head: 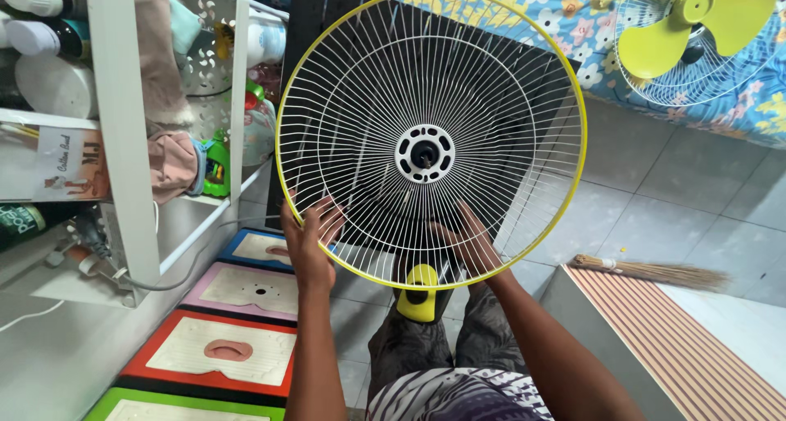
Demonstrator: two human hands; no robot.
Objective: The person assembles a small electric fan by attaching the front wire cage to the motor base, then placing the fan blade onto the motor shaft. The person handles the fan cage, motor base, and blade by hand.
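Grey floor tiles (655, 192) underfoot, a bed with a flowered sheet (573, 28) beyond. My left hand (309, 237) has its grip closed on the lower left of the fan guard (458, 85), fingers hooked through the white wires by the yellow rim. My right hand (467, 243) presses from behind at the lower middle, fingers spread against the wires; I cannot tell whether it clasps them. Both hands sit low, probably to keep the guard upright and facing me, above the yellow fan base (422, 294) between my knees. Count: one guard in hand, one second fan (696, 36) with three green blades on the bed, one broom (647, 270), four coloured foam mats (221, 347), one white shelf rack (123, 143).
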